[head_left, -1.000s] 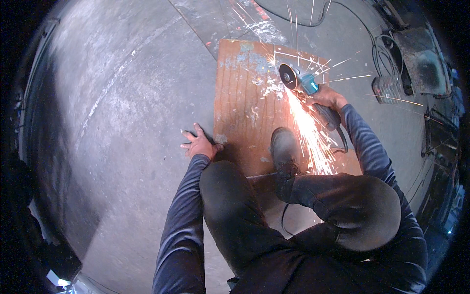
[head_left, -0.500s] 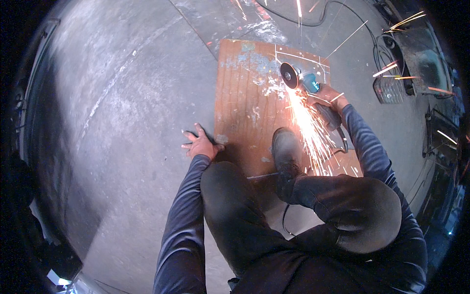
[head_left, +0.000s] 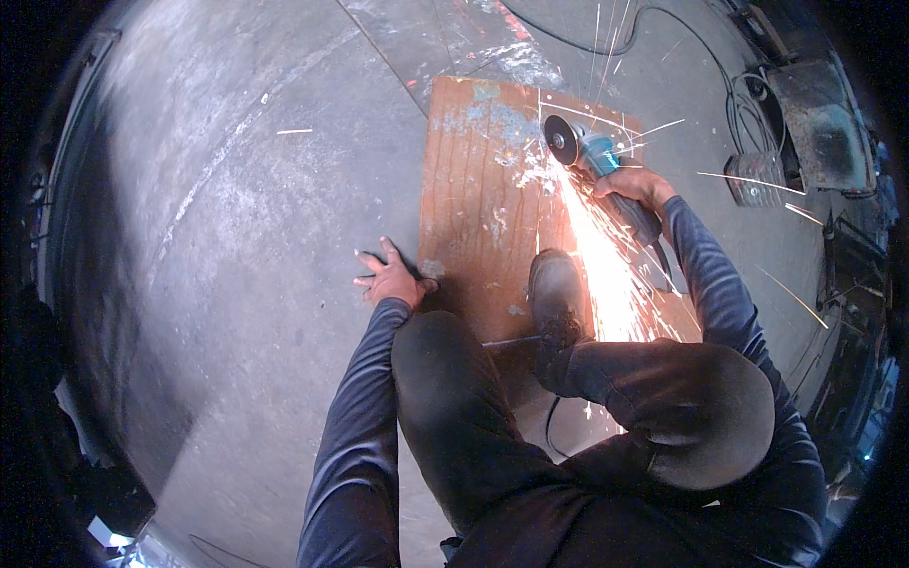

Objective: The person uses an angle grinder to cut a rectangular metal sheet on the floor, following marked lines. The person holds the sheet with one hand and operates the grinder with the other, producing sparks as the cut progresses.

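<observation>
Closest in, the boot [head_left: 557,289] is planted on the rusty steel plate [head_left: 473,218] lying flat on the concrete floor [head_left: 237,237]. Left hand [head_left: 390,277] is spread open, palm down on the floor, right at the plate's left edge, holding nothing. Further out, the right hand [head_left: 632,186] is wrapped tight around the teal angle grinder [head_left: 592,156], disc biting the plate and throwing sparks [head_left: 606,275] back toward the knees. A cable [head_left: 682,38] snakes off beyond.

Left hand [head_left: 388,277] flat, fingers spread, arm straight; right hand [head_left: 632,185] clenched, arm stretched forward
</observation>
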The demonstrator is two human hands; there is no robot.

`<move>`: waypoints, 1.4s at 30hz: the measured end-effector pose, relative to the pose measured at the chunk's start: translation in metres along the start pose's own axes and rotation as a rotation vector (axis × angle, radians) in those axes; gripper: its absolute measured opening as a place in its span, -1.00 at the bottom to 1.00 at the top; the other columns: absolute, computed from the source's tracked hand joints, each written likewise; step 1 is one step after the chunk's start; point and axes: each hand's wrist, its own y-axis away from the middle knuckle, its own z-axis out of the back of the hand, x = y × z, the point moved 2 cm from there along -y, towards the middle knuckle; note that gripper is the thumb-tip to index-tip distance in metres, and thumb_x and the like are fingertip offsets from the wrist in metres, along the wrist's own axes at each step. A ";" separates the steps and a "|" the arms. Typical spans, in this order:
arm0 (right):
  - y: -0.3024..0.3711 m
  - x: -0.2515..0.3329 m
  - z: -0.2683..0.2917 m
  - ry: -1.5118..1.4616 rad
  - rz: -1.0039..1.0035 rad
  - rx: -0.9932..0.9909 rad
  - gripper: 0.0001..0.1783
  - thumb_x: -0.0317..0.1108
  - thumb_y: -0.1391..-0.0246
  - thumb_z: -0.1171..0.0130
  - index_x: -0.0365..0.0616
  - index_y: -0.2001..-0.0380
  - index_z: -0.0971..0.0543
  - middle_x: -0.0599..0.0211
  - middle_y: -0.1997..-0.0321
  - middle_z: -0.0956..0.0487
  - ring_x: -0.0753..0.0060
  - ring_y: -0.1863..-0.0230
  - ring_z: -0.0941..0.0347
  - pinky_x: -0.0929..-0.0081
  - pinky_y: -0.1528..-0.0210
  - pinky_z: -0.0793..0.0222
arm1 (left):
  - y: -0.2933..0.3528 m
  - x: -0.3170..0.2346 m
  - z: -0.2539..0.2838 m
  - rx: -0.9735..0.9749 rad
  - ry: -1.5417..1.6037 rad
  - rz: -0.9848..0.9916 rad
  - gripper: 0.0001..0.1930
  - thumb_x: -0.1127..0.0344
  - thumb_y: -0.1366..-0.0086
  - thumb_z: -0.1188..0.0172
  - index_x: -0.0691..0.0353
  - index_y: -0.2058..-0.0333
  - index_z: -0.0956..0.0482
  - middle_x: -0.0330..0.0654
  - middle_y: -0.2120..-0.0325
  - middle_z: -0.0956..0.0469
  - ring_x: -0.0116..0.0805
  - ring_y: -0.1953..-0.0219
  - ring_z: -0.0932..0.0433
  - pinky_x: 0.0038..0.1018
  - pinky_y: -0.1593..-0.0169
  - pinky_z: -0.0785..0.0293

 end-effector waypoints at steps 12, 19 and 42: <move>-0.022 -0.012 0.002 0.096 0.081 -0.015 -0.10 -0.09 0.30 -0.51 -0.30 -0.18 -0.56 -0.11 -0.12 -0.64 -0.03 -0.03 -0.63 0.03 -0.03 -0.58 | 0.005 -0.004 0.004 -0.002 0.011 -0.029 0.48 -0.11 0.09 -0.71 -0.24 -0.60 0.27 0.25 -0.58 0.36 0.71 -0.48 0.06 0.23 -0.38 -0.35; -0.004 -0.006 -0.003 0.007 0.037 0.041 -0.30 -0.14 0.25 -0.48 -0.22 -0.03 -0.64 0.11 0.06 -0.70 0.14 0.16 -0.63 0.10 0.10 -0.54 | 0.007 0.001 0.005 -0.007 0.041 -0.025 0.48 -0.08 0.09 -0.72 -0.17 -0.60 0.26 0.29 -0.57 0.37 0.74 -0.47 0.08 0.19 -0.41 -0.34; 0.005 -0.021 -0.010 0.008 0.081 0.013 -0.26 -0.12 0.39 -0.52 -0.35 0.07 -0.67 0.04 0.17 -0.75 0.12 0.26 -0.71 0.23 0.15 -0.64 | -0.002 0.004 -0.002 -0.010 0.009 -0.025 0.46 -0.11 0.06 -0.70 -0.22 -0.60 0.28 0.30 -0.57 0.37 0.77 -0.46 0.08 0.20 -0.38 -0.38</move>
